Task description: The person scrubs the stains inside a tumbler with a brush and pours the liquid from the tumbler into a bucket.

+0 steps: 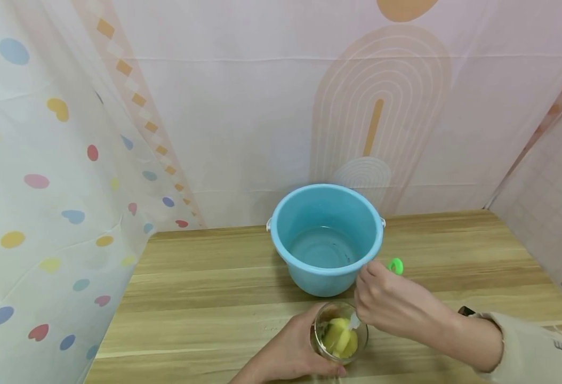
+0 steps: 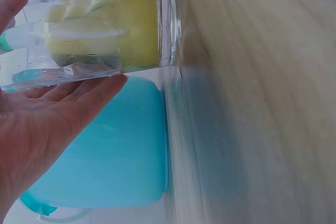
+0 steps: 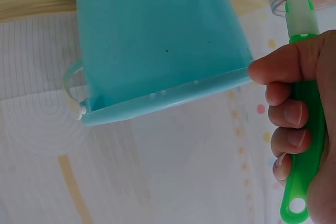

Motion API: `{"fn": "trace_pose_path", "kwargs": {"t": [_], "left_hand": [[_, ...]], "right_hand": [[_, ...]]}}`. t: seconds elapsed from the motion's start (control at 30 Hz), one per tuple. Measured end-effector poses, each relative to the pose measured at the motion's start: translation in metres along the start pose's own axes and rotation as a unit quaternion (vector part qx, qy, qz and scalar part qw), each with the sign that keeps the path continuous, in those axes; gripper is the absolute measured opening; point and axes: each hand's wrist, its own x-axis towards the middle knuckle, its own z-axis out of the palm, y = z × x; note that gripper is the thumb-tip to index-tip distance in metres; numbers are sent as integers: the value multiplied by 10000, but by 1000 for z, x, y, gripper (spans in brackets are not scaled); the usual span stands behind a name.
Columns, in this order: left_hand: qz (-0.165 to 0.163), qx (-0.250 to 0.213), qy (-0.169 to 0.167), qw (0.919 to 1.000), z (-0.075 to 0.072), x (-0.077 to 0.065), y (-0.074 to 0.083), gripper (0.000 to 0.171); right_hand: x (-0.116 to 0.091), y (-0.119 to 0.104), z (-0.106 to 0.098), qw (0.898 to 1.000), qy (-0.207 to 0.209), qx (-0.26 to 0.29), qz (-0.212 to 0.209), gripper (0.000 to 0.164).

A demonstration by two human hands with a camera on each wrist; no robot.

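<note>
My left hand [image 1: 290,344] holds a clear drinking glass [image 2: 167,24], thumb on one side and fingers along the other. The glass stands upright close over the wooden table. Inside it sits the yellow sponge head [image 1: 340,338] of a cup brush [image 3: 307,140]. In the right wrist view, my right hand [image 3: 294,114] grips the brush's green handle, fingers curled round it. The brush's whitish neck reaches down through the glass's mouth. From the head view, only the green ring end of the handle shows beyond the right hand.
A light blue bucket [image 1: 326,281] with some water in its bottom stands just behind both hands, the right hand overlapping its rim. Patterned curtains [image 1: 242,133] hang behind and at both sides of the wooden table [image 1: 190,298].
</note>
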Motion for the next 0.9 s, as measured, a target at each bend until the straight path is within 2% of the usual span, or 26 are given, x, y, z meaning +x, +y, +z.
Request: {"fn": "trace_pose_path", "kwargs": {"t": [0.17, 0.33, 0.7, 0.9], "left_hand": [[-68, 38, 27, 10000, 0, -1, 0, 86], [-126, 80, 24, 9999, 0, -1, 1, 84], [5, 26, -1, 10000, 0, -1, 1, 81], [185, -58, -89, 9998, -1, 0, 0, 83]], "right_hand": [[-1, -1, -6, 10000, 21, -49, 10, 8], [0, -4, -12, 9996, 253, -30, 124, 13], [11, -4, -18, 9983, 489, -249, 175, 19], [18, -1, -16, 9977, 619, -231, 128, 21]]}}
